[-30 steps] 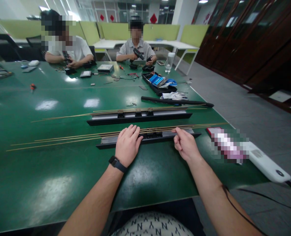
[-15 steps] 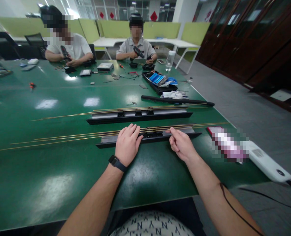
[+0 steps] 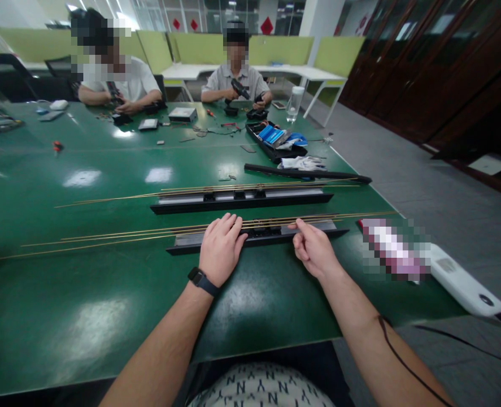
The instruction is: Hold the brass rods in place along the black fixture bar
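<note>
Several thin brass-coloured rods [image 3: 101,237] lie lengthwise over a black rail with a grey inner strip [image 3: 186,239]. My left hand [image 3: 220,247] rests palm down across the rods and the rail, fingers laid over them and thumb apart at the near side. It hides the stretch beneath it. Further right, my right hand [image 3: 312,247] is closed, thumb and index finger pinched at a rod on the rail's right half; the exact contact is small. Black brackets [image 3: 267,230] show on the rail between my hands. Behind lies a second such rail [image 3: 242,201], also with rods on it.
A black bar [image 3: 347,178], white gloves [image 3: 303,163] and a black tray of blue packs [image 3: 271,150] lie further back. A pink blurred object [image 3: 392,249] and a white device with a cable [image 3: 462,280] are at right. Two people work across the table.
The left end of the nearest rod has slid slightly further left. Both hands keep nearly the same place and pose; the view has shifted a little.
</note>
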Available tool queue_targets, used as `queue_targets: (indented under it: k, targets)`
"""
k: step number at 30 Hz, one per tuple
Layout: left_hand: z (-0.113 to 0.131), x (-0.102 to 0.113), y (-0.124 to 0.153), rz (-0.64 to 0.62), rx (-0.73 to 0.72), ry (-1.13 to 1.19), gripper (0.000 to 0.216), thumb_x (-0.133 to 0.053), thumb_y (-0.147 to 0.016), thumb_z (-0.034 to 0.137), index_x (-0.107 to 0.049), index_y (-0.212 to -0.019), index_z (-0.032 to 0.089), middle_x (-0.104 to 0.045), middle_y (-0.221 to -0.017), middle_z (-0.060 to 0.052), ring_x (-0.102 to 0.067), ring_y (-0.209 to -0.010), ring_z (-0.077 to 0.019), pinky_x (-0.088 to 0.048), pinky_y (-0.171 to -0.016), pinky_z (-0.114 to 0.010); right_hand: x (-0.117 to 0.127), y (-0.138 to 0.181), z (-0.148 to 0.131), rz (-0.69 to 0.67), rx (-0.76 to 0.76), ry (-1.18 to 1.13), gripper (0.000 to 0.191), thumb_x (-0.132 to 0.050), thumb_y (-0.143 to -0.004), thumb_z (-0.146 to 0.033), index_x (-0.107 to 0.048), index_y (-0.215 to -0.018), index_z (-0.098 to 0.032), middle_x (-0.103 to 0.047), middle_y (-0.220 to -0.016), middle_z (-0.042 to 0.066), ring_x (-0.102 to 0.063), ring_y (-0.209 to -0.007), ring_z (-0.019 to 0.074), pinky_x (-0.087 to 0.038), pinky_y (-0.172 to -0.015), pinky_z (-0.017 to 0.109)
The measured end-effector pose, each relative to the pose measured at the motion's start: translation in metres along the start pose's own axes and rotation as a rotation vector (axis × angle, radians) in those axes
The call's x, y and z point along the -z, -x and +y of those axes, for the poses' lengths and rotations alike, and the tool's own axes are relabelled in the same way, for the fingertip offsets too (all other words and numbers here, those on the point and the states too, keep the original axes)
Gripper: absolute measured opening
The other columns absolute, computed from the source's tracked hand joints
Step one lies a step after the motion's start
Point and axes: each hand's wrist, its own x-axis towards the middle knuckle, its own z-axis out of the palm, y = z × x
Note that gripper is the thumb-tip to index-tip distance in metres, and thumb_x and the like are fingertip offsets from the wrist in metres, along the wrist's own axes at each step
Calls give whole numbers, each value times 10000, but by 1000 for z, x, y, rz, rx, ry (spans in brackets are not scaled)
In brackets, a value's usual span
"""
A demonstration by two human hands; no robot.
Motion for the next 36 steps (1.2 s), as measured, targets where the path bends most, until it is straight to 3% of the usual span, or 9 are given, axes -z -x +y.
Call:
queue_targets:
  k: [18,31,36]
  targets:
    - [2,3,-1,-16,1,-16,360,-524,-1020,309,-612,-1348,189,-661,-1384,-118,-564,-1352,-288,-424,-1146,-481,5,-1,-4,35,3,-34,349,-793,-801,-471,-681,-886,-151,-542,-464,-44,-311,-271,41,-173,-288,174]
    - [1,3,-1,-24,4,-11,364,-524,-1020,305,-606,-1352,179,-659,-1386,-115,-558,-1358,-281,-414,-1156,-473,21,-10,-8,256,80,-87,253,-741,-825,-407,-641,-802,-176,-526,-465,-47,-317,-273,47,-196,-265,182]
    - [1,3,-1,-29,9,-6,360,-528,-1017,305,-609,-1349,191,-658,-1387,-117,-556,-1361,-285,-416,-1152,-482,21,-10,-8,257,94,-58,300,-745,-833,-462,-637,-825,-182,-526,-462,-54,-317,-266,44,-194,-264,174]
